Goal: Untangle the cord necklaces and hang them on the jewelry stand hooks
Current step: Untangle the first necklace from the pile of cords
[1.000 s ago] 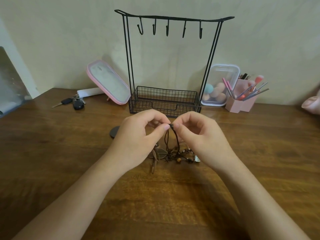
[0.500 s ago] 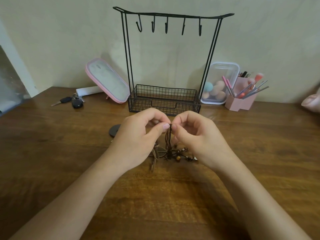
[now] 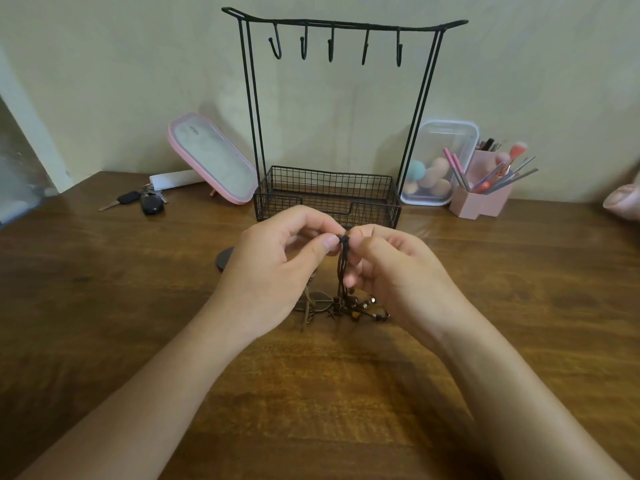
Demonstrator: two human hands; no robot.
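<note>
Hands meet just in front of the jewelry stand [image 3: 327, 200] — the left hand [image 3: 277, 268] pinches the dark knot atop the tangled cord necklaces [image 3: 343, 268] between thumb and forefinger, and the right hand [image 3: 391, 271] pinches the same knot from the other side, lower fingers curled against the strands. Cords drop straight to beads and pendants lying on the wooden table [image 3: 104, 306]. Hooks [image 3: 330, 46] line the stand's top bar, well above — a pink mirror [image 3: 211, 157] and keys [image 3: 138, 200] sit left of it

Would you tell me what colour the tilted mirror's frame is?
The mirror has a pink frame, best seen in the head view.
</note>
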